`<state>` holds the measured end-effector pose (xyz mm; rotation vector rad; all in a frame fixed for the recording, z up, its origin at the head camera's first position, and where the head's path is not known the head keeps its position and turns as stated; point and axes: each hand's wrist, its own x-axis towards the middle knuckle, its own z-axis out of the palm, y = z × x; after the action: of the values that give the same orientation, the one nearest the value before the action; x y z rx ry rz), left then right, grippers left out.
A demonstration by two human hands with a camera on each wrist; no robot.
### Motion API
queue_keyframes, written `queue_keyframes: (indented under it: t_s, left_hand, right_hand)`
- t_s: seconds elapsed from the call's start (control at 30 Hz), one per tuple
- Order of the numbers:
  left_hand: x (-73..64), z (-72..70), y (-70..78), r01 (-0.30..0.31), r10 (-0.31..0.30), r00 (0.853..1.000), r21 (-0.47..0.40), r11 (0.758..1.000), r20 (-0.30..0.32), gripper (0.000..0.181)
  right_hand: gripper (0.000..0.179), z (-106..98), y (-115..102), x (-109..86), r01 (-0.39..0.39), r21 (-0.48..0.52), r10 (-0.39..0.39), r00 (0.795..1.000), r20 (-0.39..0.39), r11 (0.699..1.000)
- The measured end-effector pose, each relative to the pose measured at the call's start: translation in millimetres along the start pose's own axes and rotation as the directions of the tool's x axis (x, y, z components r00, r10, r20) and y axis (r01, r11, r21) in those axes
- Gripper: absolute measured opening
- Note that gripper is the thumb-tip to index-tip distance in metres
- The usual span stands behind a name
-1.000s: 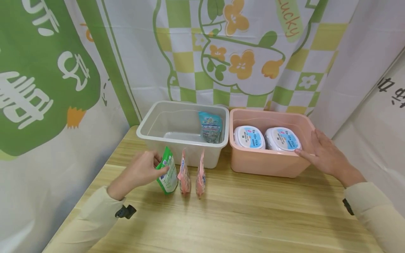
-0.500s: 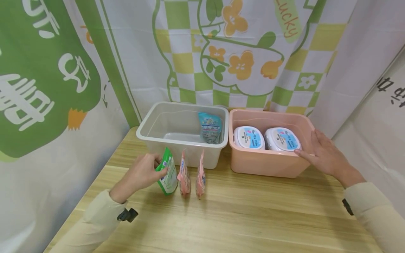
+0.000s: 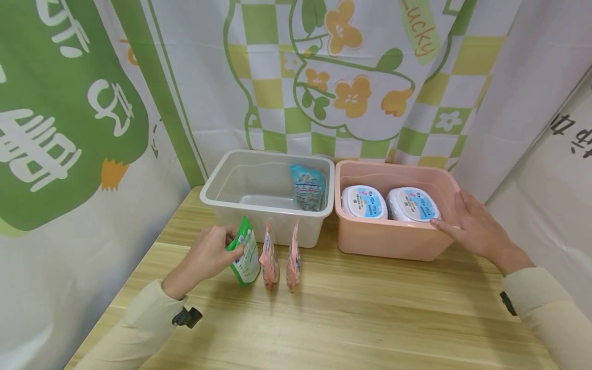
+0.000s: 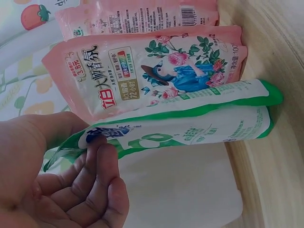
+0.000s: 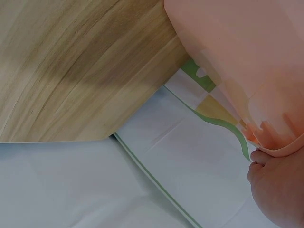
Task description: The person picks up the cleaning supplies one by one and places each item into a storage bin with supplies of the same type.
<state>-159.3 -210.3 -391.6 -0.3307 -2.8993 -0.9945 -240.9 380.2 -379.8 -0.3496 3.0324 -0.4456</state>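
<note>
My left hand [image 3: 210, 252] pinches the upper edge of a green-and-white pouch [image 4: 190, 126], which stands upright on the table in the head view. Right beside it stand two pink pouches, one [image 3: 270, 259] nearer and one [image 3: 293, 259] farther right; the left wrist view shows flowers and a figure in blue on the nearer one. At the right corner of a pink bin [image 3: 388, 241], my right hand [image 3: 483, 234] holds the rim, its thumb over the front edge. Part of that hand shows at the bin's rim in the right wrist view.
A grey bin [image 3: 222, 198] behind the pouches contains a blue pouch [image 3: 308, 189] at its right end. Two white tubs, one [image 3: 365, 201] left and one [image 3: 413, 204] right, sit in the pink bin. A printed curtain [image 3: 277, 92] hangs behind the wooden table [image 3: 347, 318].
My left wrist has shifted slightly to the right while the hand keeps its pinch on the green-and-white pouch. The pouches, the bins and my right hand stay in place.
</note>
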Motion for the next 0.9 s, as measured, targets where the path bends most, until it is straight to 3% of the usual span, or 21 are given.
queue_keyframes:
  t_s: [0.2, 0.9]
  left_hand:
    - [0.4, 1.3, -2.0, -0.037, 0.037, 0.999, -0.022, 0.999, -0.010, 0.008]
    - [1.6, -4.6, -5.5, -0.077, 0.077, 0.997, -0.007, 0.997, -0.017, 0.005]
  right_hand:
    - [0.108, 0.1, 0.2, -0.1, -0.004, 0.006, 0.004, 1.000, -0.003, 1.000]
    - [0.109, -0.4, 0.3, 0.5, -0.015, 0.006, 0.015, 1.000, 0.014, 1.000]
